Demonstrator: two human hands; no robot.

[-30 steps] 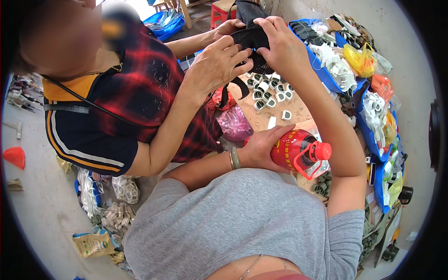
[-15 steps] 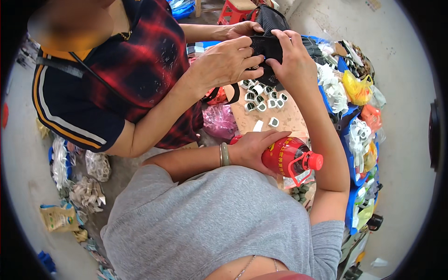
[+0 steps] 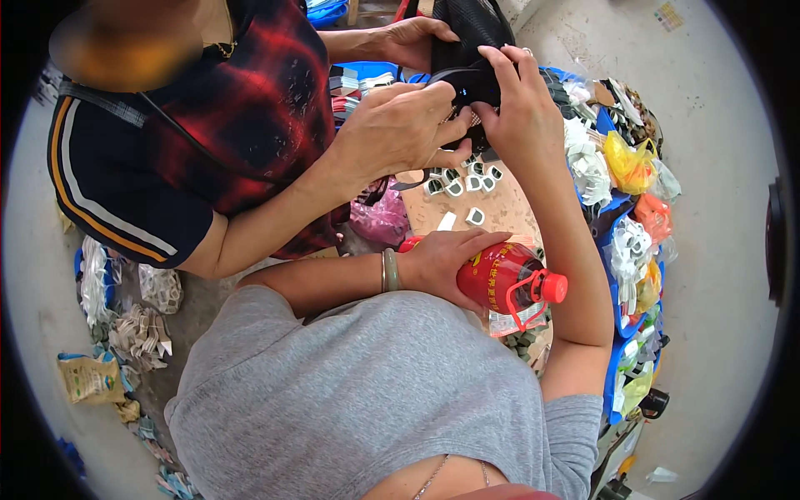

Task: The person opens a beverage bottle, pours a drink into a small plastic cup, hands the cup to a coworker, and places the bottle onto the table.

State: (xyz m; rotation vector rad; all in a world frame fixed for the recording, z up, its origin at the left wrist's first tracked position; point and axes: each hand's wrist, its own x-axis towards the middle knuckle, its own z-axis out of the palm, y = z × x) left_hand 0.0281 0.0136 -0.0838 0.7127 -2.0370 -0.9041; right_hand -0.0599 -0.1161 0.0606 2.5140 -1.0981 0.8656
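Now your right hand clamps the bag, whose near part has just tilted, so the handling seems unfinished; it lies toward ten o'clock of your fingers, a co-worker's hand at nine. Your left hand grips the bottle at three.

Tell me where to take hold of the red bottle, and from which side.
The bottle is probably best taken by its loop handle, from the person's right: its cap points that way, while the left hand wraps its body.
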